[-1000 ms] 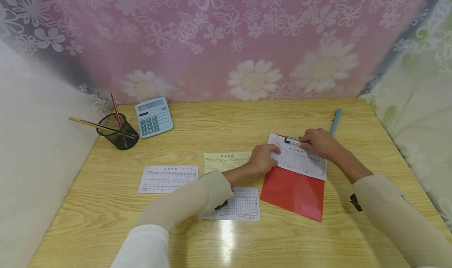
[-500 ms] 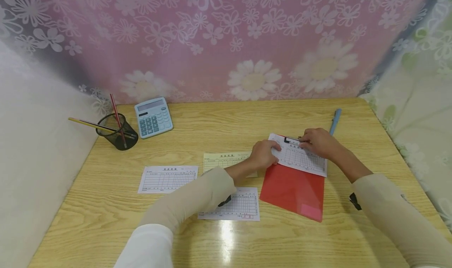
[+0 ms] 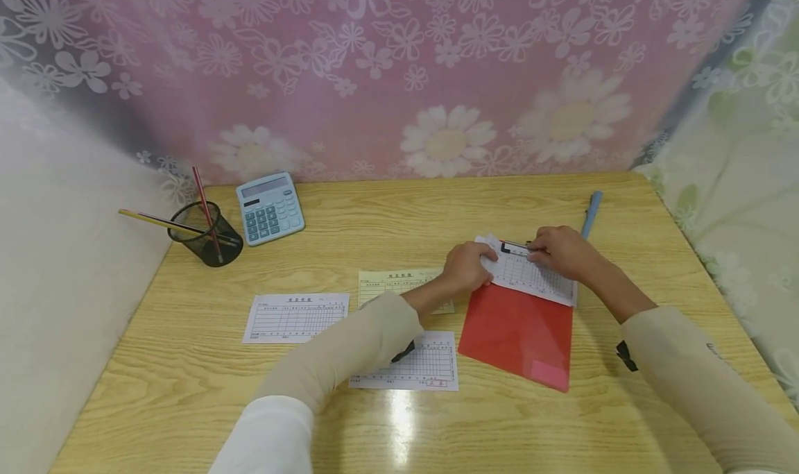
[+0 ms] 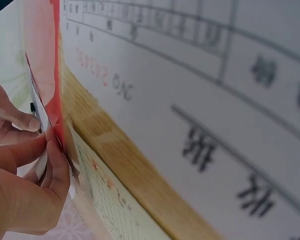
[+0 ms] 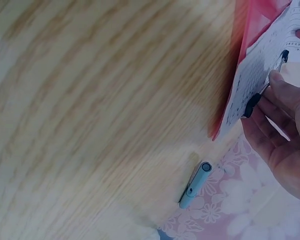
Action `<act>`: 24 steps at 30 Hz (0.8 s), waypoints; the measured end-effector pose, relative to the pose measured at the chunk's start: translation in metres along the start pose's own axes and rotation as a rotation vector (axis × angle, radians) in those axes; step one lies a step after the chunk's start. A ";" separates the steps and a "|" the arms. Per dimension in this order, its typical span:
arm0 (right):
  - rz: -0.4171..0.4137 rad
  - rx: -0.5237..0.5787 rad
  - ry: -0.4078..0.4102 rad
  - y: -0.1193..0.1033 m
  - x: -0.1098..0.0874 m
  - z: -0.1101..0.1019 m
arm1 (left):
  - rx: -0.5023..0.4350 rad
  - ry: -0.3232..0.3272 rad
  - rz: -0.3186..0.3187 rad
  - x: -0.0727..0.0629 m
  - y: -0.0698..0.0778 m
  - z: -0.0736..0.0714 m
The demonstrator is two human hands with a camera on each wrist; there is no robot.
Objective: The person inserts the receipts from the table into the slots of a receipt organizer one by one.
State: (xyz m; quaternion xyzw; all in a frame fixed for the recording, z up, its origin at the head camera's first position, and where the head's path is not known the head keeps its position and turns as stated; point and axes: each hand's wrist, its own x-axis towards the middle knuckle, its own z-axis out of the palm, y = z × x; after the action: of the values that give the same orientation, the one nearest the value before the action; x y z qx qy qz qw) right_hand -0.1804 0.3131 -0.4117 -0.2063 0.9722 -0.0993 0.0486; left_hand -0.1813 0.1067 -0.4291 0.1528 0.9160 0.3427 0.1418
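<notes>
At the right of the head view lies a red clipboard [image 3: 514, 332] with a white receipt form [image 3: 533, 280] across its upper half. My left hand [image 3: 469, 266] pinches the form's left edge between thumb and fingers, as the left wrist view also shows. The form's upper left corner looks slightly buckled. At the board's top edge, my right hand [image 3: 560, 252] holds the metal clip [image 3: 514, 247] with its black ends. In the right wrist view the thumb presses on the clip's bar [image 5: 265, 89] while the fingers sit behind it.
Left of the board lie a yellow form [image 3: 399, 280], a white form [image 3: 290, 314] and another white form [image 3: 437, 363] with a red stamp, partly under my left sleeve. A blue pen [image 3: 591, 214], a calculator [image 3: 271, 207] and a mesh pencil cup [image 3: 215, 245] stand farther back.
The white form has slid up toward the clip, baring more of the red board below it. My left hand has shifted slightly up with it; the right hand stays at the clip.
</notes>
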 end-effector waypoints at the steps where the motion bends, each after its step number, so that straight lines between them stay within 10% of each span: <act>1: 0.000 -0.002 0.002 0.000 0.000 0.000 | 0.004 -0.002 -0.004 0.001 0.001 -0.001; 12: 0.027 -0.004 0.008 -0.001 0.000 0.003 | 0.002 -0.093 0.082 -0.001 -0.010 -0.019; 24: 0.050 0.011 0.012 0.002 0.000 0.003 | -0.132 -0.087 0.185 -0.027 -0.060 -0.081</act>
State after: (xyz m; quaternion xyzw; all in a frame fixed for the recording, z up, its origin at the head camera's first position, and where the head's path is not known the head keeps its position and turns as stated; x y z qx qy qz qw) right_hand -0.1809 0.3139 -0.4153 -0.1809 0.9768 -0.1048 0.0462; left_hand -0.1975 0.0060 -0.4067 0.2416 0.8664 0.4070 0.1593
